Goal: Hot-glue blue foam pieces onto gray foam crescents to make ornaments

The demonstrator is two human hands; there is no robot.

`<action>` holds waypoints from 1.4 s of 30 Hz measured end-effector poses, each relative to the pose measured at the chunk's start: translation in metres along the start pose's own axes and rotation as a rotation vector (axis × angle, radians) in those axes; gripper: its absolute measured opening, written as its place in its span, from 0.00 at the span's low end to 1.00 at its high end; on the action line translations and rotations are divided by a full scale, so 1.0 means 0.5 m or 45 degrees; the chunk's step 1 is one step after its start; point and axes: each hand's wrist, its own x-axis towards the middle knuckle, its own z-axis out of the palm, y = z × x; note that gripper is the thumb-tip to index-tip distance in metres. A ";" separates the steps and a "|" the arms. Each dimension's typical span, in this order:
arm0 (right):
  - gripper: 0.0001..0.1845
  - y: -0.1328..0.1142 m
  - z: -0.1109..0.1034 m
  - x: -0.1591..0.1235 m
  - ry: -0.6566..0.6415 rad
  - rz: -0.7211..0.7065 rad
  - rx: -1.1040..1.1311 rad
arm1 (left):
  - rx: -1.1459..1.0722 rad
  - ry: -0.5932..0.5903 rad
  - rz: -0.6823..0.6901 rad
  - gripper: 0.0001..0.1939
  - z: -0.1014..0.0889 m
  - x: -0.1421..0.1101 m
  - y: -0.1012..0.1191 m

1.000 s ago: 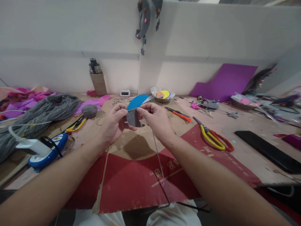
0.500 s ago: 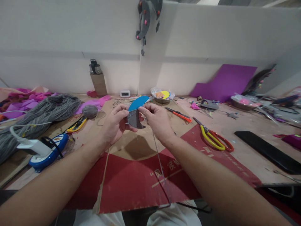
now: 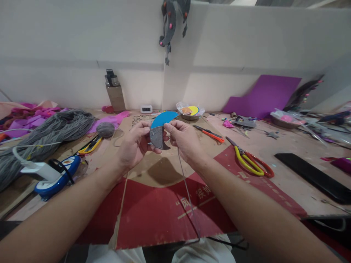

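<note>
A crescent-shaped piece (image 3: pixel 163 119), bright blue on its upper part and wrapped in grey yarn (image 3: pixel 157 137) below, is held above the cardboard (image 3: pixel 153 175). My left hand (image 3: pixel 138 140) grips its left edge, thumb on the front and fingers behind. At the inner edge, the thumb and index finger of my right hand (image 3: pixel 182 137) pinch it where blue meets grey. A strand of grey yarn (image 3: pixel 186 182) runs down from below my right hand, over the red part of the cardboard to its front edge.
To the right lie an orange utility knife (image 3: pixel 210 134), scissors (image 3: pixel 248 159) and a black bar-shaped object (image 3: pixel 312 177). On the left are a yellow utility knife (image 3: pixel 90 145), a grey yarn ball (image 3: pixel 105 129), a yarn skein (image 3: pixel 63 126) and a blue power strip (image 3: pixel 59 182). Behind stands a bowl (image 3: pixel 190 117).
The crescent has tilted slightly, its blue tip shifting right, and its grey-wrapped face shows more fully. Both hands keep their grip with little movement.
</note>
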 end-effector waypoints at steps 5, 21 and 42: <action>0.18 0.001 0.002 0.000 0.001 -0.014 -0.001 | -0.008 -0.028 -0.026 0.14 -0.002 0.003 0.001; 0.17 -0.001 0.000 -0.002 0.086 -0.073 -0.106 | 0.186 0.194 0.067 0.10 -0.004 0.003 -0.001; 0.15 0.000 0.001 -0.003 -0.002 -0.061 -0.510 | 0.234 0.464 0.113 0.10 -0.036 0.027 0.001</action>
